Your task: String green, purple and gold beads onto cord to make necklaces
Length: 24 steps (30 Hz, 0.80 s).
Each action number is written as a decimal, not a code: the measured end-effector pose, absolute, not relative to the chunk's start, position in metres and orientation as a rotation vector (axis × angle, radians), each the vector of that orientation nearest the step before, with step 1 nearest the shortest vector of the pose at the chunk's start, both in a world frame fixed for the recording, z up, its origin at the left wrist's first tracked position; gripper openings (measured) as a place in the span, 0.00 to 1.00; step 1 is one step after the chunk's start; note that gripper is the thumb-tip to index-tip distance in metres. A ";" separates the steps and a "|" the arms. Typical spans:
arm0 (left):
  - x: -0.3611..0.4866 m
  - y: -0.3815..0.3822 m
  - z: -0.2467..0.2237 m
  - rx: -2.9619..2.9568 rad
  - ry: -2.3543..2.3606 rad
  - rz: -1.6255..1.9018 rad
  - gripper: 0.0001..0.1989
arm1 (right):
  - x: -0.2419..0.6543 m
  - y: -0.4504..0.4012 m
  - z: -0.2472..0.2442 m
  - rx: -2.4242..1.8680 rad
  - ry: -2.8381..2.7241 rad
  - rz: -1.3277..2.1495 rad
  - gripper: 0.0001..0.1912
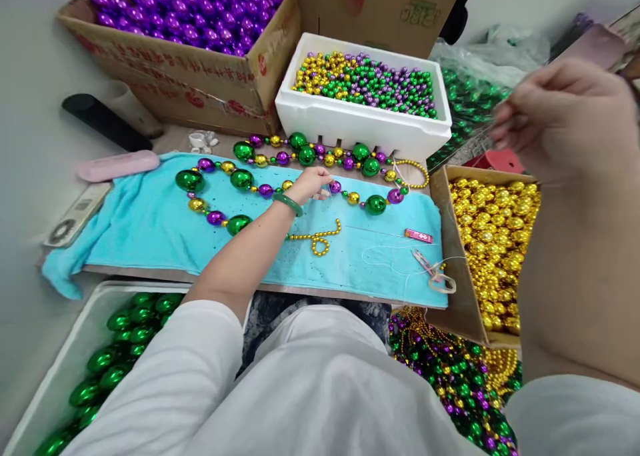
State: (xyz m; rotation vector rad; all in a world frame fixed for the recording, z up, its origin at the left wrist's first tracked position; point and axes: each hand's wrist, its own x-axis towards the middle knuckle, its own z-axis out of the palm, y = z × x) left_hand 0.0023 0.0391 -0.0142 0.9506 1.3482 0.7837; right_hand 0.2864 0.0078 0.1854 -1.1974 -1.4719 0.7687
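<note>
On the turquoise towel (145, 243) lies a looped string of large beads (242, 179) in green, purple and gold. My left hand (314, 184), with a green bangle at the wrist, pinches this string beside a purple bead (335, 187). Raised high at the right, my right hand (565, 116) is blurred, its thumb and fingers pinched together; what they hold cannot be made out. A short gold bead chain (321, 245) lies below my left hand. Near the towel's right end are a long needle (375, 231), a pink packet (419, 236), small scissors (425, 263) and loose white thread.
Behind the towel stand a carton (165, 69) of purple beads and a white foam box (360, 119) of mixed small beads. A carton (450, 243) of gold beads adjoins the towel's right end. Green beads fill a white bin (55, 363) at lower left. Another bead string (307, 155) lies behind.
</note>
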 end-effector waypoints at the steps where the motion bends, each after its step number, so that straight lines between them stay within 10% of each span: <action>1: 0.004 0.040 -0.007 0.980 1.323 0.778 0.06 | 0.277 0.007 0.184 -1.222 -1.454 0.825 0.10; 24: 0.116 0.002 0.018 1.164 0.657 0.933 0.03 | 0.251 -0.009 0.185 -1.139 -1.495 1.057 0.12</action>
